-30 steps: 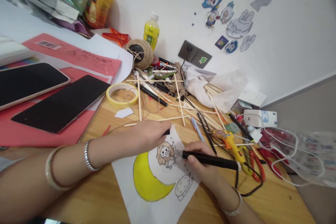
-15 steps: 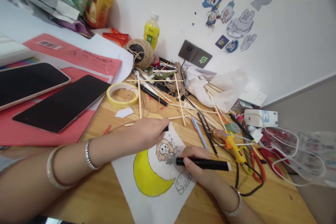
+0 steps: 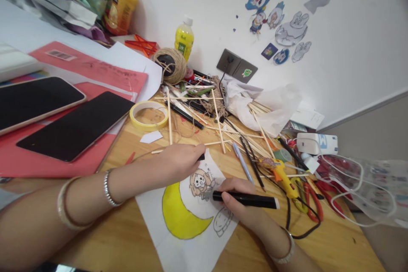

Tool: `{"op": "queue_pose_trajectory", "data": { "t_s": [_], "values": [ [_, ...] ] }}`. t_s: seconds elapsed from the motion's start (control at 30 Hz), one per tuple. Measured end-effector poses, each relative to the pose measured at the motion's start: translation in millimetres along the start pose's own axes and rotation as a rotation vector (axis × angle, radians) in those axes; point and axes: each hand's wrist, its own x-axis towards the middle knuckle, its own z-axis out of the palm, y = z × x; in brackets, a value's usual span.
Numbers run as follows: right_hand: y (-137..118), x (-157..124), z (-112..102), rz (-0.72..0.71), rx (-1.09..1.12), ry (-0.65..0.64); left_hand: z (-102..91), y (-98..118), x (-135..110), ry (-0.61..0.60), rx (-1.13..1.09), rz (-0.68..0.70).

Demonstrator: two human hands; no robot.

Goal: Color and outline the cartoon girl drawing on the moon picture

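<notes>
A white sheet of paper [image 3: 178, 253] lies on the wooden table, bearing a yellow crescent moon [image 3: 175, 216], a small cartoon figure partly coloured tan and an uncoloured rounded outline. My right hand [image 3: 240, 199] rests at the sheet's right side, its fingers wrapped round a black marker [image 3: 255, 200]. The marker lies nearly level, its left end over the paper beside the figure and its white end pointing right. Over the sheet's top edge, my left hand [image 3: 183, 159] is closed on a small black piece that looks like a marker cap [image 3: 201, 157], mostly hidden by the fingers.
Beyond my hands lie thin wooden sticks [image 3: 218, 121], a roll of yellow tape [image 3: 148, 115] and a twine ball [image 3: 170, 66]. At right are a yellow glue gun [image 3: 283, 178], its cable and pliers [image 3: 314, 199]. Two phones [image 3: 76, 125] rest on red folders at left.
The marker in my right hand has shifted very slightly to the left. My left hand and the paper stay in place.
</notes>
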Motion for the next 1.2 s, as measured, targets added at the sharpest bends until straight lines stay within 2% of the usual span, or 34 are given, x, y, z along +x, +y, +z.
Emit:
{"op": "queue_pose_trajectory", "data": {
  "t_s": [1.2],
  "values": [
    [-2.1,2.0,-0.3,-0.022,0.025,0.007,-0.1,-1.0,-0.7,0.011,0.011,0.021]
  ]
}}
